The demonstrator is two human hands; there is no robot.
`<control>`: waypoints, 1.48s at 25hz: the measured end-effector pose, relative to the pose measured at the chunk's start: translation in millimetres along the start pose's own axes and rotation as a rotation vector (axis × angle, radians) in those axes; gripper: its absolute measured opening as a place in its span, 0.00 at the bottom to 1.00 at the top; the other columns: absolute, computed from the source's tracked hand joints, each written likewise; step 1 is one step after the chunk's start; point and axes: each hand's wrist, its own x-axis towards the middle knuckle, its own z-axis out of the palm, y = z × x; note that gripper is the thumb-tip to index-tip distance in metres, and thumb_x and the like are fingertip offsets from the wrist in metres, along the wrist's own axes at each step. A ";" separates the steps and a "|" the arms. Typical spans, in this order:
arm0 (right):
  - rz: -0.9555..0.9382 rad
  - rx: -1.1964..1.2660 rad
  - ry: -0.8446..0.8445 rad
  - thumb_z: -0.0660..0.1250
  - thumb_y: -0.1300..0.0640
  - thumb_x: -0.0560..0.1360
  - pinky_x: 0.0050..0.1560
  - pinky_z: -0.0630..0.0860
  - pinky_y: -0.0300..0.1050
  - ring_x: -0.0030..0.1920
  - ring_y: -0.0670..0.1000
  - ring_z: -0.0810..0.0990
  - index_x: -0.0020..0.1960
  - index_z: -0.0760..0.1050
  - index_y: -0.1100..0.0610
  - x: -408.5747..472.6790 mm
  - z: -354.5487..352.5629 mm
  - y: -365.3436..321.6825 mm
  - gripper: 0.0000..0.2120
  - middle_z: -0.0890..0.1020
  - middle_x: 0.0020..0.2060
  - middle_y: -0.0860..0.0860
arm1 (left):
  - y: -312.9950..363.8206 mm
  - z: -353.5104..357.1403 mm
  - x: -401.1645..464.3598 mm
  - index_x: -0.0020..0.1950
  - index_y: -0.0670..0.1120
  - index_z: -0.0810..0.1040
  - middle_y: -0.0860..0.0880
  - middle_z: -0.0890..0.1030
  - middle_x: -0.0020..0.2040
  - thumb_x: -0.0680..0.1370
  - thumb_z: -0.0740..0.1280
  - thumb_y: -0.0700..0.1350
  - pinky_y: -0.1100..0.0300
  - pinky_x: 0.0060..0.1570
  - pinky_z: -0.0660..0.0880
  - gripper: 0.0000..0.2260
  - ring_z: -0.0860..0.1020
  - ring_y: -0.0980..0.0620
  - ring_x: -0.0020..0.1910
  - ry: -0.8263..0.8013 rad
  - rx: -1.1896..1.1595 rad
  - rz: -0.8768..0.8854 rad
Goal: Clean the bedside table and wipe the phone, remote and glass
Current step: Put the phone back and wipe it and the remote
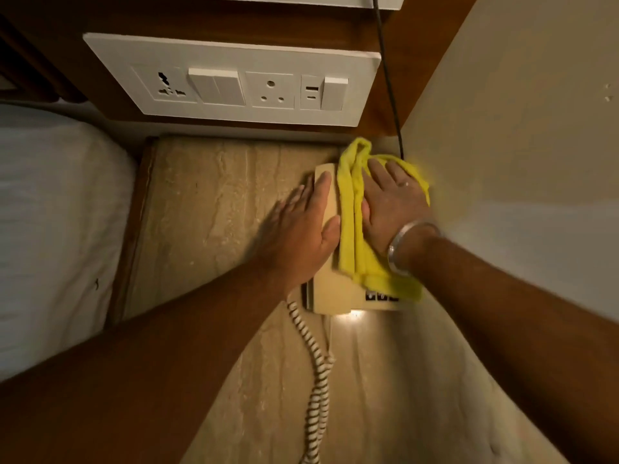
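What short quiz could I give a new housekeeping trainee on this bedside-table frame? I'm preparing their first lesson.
1. True or false: the left hand holds the yellow cloth.
2. Which hand presses the cloth onto the phone? A left, B right.
3. What trails from the phone towards the camera?

Key: 1 false, it rests flat on the handset. 2 B, the right hand. 3 The coiled cord.

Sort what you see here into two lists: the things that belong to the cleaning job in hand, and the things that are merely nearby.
Part of the job:
- yellow cloth, pressed flat by the right hand
- phone, steadied by the left hand on its handset
- bedside table

Merely nearby:
- switch and socket panel
- bed
- black cable
- coiled phone cord
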 end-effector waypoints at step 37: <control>0.254 1.149 0.094 0.54 0.47 0.78 0.40 0.70 0.28 0.43 0.35 0.76 0.49 0.75 0.41 -131.8 -162.4 -241.6 0.11 0.79 0.42 0.41 | -94.4 -169.7 -189.6 0.57 0.49 0.81 0.43 0.83 0.42 0.77 0.55 0.70 0.52 0.39 0.80 0.29 0.83 0.47 0.38 -0.376 -1.527 -0.797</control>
